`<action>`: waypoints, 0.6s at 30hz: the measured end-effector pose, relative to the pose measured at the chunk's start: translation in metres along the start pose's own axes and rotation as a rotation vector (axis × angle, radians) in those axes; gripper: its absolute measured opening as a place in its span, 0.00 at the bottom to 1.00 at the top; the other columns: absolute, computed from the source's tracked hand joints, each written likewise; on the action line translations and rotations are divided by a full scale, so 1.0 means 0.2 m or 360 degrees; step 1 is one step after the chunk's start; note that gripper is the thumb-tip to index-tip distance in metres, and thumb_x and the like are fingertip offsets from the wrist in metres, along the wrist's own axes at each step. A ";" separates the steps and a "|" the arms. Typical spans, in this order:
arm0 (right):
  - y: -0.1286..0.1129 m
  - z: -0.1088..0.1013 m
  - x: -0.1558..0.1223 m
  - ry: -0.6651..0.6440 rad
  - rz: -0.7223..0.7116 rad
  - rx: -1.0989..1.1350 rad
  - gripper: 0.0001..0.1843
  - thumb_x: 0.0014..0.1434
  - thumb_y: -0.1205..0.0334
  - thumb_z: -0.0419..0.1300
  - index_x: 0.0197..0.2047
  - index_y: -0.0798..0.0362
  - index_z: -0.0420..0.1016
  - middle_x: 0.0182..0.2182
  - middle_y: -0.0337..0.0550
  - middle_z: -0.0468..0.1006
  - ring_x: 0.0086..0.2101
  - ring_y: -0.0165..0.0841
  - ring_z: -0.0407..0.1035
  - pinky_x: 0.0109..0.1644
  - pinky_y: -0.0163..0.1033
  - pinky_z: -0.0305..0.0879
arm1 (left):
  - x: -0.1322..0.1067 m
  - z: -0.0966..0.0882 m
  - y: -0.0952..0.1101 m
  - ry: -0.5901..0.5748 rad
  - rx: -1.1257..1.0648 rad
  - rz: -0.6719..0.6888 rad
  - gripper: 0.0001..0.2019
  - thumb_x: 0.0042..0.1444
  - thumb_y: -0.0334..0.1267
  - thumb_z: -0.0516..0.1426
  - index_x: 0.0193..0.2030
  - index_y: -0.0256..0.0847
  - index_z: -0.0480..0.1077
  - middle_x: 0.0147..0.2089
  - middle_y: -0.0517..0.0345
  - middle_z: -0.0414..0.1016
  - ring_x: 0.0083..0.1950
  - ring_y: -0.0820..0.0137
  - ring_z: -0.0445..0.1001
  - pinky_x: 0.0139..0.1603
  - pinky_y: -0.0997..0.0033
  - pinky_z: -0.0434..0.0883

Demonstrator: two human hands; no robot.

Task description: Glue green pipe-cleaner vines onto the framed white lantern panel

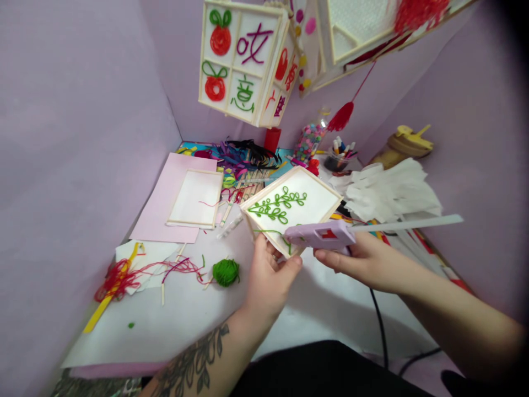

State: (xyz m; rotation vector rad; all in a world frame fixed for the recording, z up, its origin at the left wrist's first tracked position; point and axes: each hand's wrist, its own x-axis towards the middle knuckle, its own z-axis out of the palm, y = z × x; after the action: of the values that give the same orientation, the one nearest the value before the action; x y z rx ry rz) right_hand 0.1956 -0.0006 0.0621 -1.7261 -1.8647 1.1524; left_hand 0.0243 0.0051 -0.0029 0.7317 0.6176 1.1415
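Note:
My left hand [270,270] grips the near corner of a white framed panel [314,204], held tilted above the table. Green yarn forms a leafy sprig [278,205] on the panel. My right hand [363,259] is closed round a lilac glue gun [320,234] with a long white glue stick [413,223] out its back. The gun's nozzle points left and meets the panel's near edge, beside my left thumb. A green yarn strand trails off the panel near the nozzle.
A ball of green yarn [226,272] and tangled red yarn [119,278] lie on white paper at the left. Another framed panel [196,199] rests on pink paper. Decorated lanterns [243,60] hang above. White tissue [388,190], a pen cup [336,157] and the black cord [380,325] are on the right.

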 end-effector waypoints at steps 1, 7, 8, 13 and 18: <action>0.00 0.00 0.00 -0.0003 0.0002 0.0002 0.24 0.60 0.42 0.56 0.46 0.54 0.76 0.27 0.42 0.76 0.27 0.35 0.69 0.29 0.38 0.66 | 0.00 0.00 0.00 0.0001 -0.0001 -0.0001 0.25 0.52 0.29 0.64 0.55 0.46 0.62 0.59 0.52 0.73 0.58 0.63 0.72 0.58 0.63 0.69; 0.00 0.01 0.00 0.0003 -0.0003 0.0023 0.24 0.59 0.42 0.56 0.47 0.53 0.77 0.31 0.43 0.79 0.29 0.36 0.72 0.29 0.38 0.67 | 0.00 0.00 0.00 -0.0007 -0.0008 0.0015 0.24 0.52 0.29 0.64 0.55 0.45 0.63 0.58 0.52 0.73 0.57 0.65 0.73 0.57 0.64 0.69; 0.01 0.00 0.00 0.0002 0.0006 0.0017 0.24 0.59 0.42 0.57 0.47 0.53 0.77 0.31 0.44 0.79 0.30 0.37 0.72 0.29 0.38 0.68 | 0.00 0.00 -0.01 -0.0008 -0.0008 0.0022 0.24 0.52 0.29 0.64 0.55 0.45 0.63 0.58 0.52 0.73 0.56 0.65 0.73 0.57 0.64 0.69; 0.04 0.00 -0.01 -0.0013 0.0060 -0.0056 0.26 0.59 0.40 0.56 0.47 0.52 0.78 0.33 0.44 0.80 0.32 0.39 0.73 0.33 0.40 0.70 | 0.00 0.00 -0.01 -0.0002 -0.0004 0.0023 0.24 0.52 0.29 0.63 0.55 0.44 0.63 0.58 0.53 0.73 0.56 0.66 0.73 0.57 0.65 0.69; 0.06 0.00 -0.01 -0.0009 0.0051 -0.0103 0.27 0.59 0.39 0.55 0.49 0.51 0.77 0.37 0.45 0.81 0.38 0.43 0.75 0.41 0.45 0.73 | 0.00 0.00 -0.01 -0.0007 0.0009 0.0015 0.25 0.53 0.28 0.63 0.56 0.44 0.62 0.57 0.52 0.74 0.55 0.68 0.73 0.57 0.66 0.69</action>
State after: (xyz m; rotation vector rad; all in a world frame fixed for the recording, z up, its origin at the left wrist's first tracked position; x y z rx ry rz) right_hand 0.2044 -0.0041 0.0540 -1.7953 -1.9041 1.1219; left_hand 0.0246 0.0053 -0.0046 0.7420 0.6145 1.1470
